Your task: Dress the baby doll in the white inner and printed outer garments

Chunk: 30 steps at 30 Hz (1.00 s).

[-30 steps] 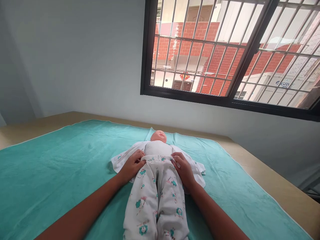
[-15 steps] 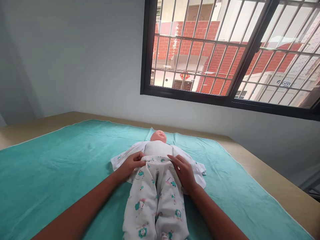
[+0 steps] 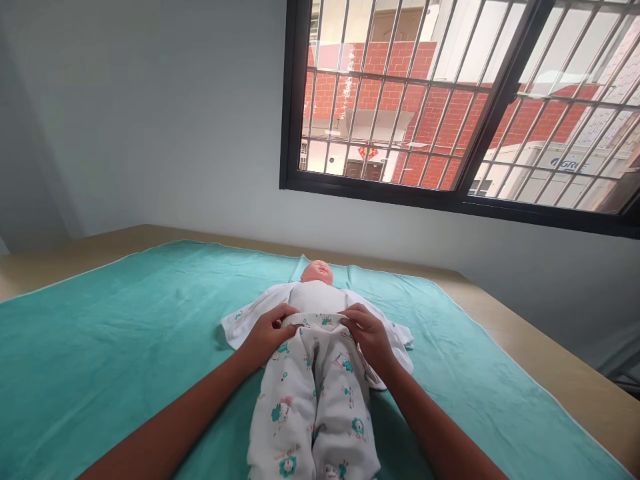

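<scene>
A baby doll (image 3: 317, 272) lies on its back, head away from me, on a teal blanket (image 3: 125, 347). It wears white printed trousers (image 3: 285, 400), and a white top (image 3: 265, 307) is spread out beneath it with the sleeves to the sides. At the left of the elastic waistband, my left hand (image 3: 267, 333) pinches the cloth between thumb and fingers. My right hand (image 3: 370, 337) grips the waistband's right side, its fingertips over the edge. The doll's pale torso (image 3: 316, 295) shows above the waistband; its legs are hidden inside the trousers.
The blanket lies on a light wooden surface (image 3: 520, 333) that meets a grey wall (image 3: 175, 133) at the back. A dark-framed window (image 3: 375, 187) with metal bars is set in the wall above, towards the right.
Both hands have shifted slightly inward along the waistband, and their fingers have closed more on the cloth. The doll has stayed in place.
</scene>
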Available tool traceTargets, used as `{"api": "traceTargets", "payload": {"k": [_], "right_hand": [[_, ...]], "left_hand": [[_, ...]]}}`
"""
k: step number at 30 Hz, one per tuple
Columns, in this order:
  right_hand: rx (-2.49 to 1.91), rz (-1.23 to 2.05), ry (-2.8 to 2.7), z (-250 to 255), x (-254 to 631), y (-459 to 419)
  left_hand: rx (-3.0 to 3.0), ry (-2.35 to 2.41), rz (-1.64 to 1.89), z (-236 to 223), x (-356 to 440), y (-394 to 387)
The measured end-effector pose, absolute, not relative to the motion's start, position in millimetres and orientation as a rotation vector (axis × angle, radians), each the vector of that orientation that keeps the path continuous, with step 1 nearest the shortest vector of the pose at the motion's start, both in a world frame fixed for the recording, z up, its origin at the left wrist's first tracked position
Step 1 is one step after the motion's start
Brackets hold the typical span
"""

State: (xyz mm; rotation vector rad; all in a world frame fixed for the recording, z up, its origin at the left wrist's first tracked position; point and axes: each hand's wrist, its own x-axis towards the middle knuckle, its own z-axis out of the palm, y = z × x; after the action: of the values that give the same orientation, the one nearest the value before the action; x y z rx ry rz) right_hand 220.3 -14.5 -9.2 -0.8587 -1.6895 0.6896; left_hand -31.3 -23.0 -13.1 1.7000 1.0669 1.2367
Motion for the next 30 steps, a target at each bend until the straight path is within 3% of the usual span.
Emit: {"api": "traceTargets", "payload": {"k": [4,8,20,30], "right_hand": [[-0.833,1.117,-1.519,-10,223,-13],[-0.815,1.317,-1.374,-10,224,-11],[-0.91,1.265,-1.4,-9,221,-12],[-1.186,1.046,-1.694,-27,238,8]], "left_hand": [[1.858,1.031,1.213,-6,-30,-26],[2.079,0.969,1.172,2,-25,-33],[1.745,1.03,1.32,7,-21,-40],[1.59,0.978,0.74,-13,-72,0]]}}
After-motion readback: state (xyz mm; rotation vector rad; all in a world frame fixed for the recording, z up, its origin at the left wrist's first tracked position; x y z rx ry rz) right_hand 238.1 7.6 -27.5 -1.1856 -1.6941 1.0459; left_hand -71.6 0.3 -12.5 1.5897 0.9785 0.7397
